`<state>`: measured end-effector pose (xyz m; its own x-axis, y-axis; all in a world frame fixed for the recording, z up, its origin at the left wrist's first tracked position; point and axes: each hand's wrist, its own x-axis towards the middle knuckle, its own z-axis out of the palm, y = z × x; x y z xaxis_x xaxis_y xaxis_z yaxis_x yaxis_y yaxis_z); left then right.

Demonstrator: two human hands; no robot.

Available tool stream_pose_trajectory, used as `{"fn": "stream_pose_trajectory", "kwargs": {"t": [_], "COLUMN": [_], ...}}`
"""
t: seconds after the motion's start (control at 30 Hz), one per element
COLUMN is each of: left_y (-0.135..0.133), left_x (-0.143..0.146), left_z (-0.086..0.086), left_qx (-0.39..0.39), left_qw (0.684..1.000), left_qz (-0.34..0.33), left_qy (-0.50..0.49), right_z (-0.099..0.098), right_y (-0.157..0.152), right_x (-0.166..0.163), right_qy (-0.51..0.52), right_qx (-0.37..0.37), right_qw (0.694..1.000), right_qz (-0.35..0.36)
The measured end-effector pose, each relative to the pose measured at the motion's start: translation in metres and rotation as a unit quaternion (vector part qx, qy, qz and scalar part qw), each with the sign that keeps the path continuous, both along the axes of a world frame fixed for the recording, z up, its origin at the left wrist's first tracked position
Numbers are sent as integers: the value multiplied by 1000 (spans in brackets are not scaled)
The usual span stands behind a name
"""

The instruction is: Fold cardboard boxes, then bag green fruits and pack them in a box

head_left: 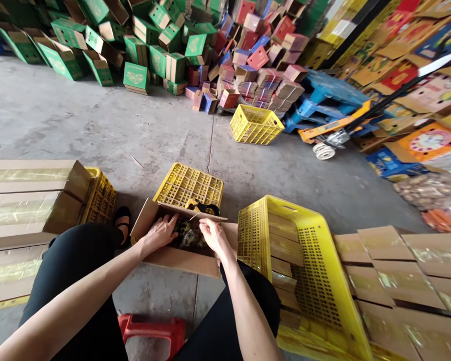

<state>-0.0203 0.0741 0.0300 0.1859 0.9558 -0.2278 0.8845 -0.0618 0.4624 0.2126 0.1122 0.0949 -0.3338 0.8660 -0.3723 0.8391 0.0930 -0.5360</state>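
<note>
An open brown cardboard box (pixel 180 258) rests in front of me between my knees, on an upturned yellow crate (pixel 190 184). Dark, shiny wrapped contents (pixel 190 236) fill the box. My left hand (pixel 161 232) lies over the box's left side, fingers bent down onto the contents. My right hand (pixel 212 234) reaches in from the right, fingers curled on the contents near the far flap. What the fingers grip is too dark to name. A black and yellow object (pixel 203 207) sits just behind the box.
A tall yellow crate (pixel 308 271) with flat cartons stands at my right, taped cartons (pixel 406 286) beyond it. More taped cartons (pixel 22 200) lie left beside another yellow crate (pixel 101 195). A red stool (pixel 154 331) is under me. Green and red boxes pile at the back, with a pallet jack (pixel 330 135).
</note>
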Motion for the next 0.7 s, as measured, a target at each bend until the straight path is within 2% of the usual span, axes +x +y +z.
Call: {"fn": "stream_pose_trajectory", "kwargs": {"t": [0.1,0.23,0.37,0.57,0.7], "left_y": [1,-1,-2,11,11], "left_x": [1,6,7,-9,-14], "left_z": [-4,-3,0,12,18], "left_qx": [-7,-14,-21,18,35], "left_qw": [999,998,998,999,997], "left_qz": [-34,-60,-53,41,64], "left_qy": [-15,-29,-26,8,12], "right_z": [-4,-10,-9,9,25], "right_y": [-3,-5,-5,-3,0], "right_x": [-4,-11,-17,-13,-2], "right_qy": [-80,-99,-125,-157,-179], "right_qx": [-21,-74,-69,-26,56], "right_qw": [996,987,982,983,982], "right_qz": [37,98,119,89,8]}}
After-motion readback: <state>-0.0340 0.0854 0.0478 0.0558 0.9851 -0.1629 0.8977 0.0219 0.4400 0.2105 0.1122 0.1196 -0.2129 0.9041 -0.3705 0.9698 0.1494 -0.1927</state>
